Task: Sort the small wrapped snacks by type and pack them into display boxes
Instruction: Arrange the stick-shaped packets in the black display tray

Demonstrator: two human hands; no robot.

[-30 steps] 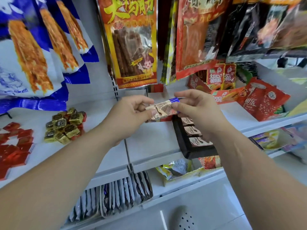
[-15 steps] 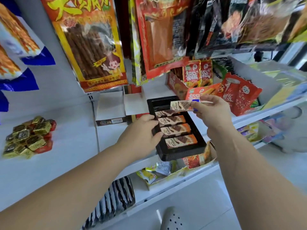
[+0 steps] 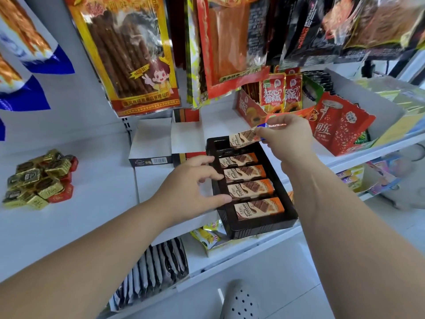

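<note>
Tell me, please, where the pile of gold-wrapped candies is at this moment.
In the head view, the pile of gold-wrapped candies lies far left on the white shelf, apart from the left hand and the black tray to its right.

There's the white shelf (image 3: 92, 226), gold and red candies (image 3: 39, 178) heaped at left, white boxes (image 3: 150, 143) at the back, black tray (image 3: 262, 225) at front.

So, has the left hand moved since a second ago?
Yes. The left hand released the wrapped bar and dropped to the left rim of the black tray.
</note>
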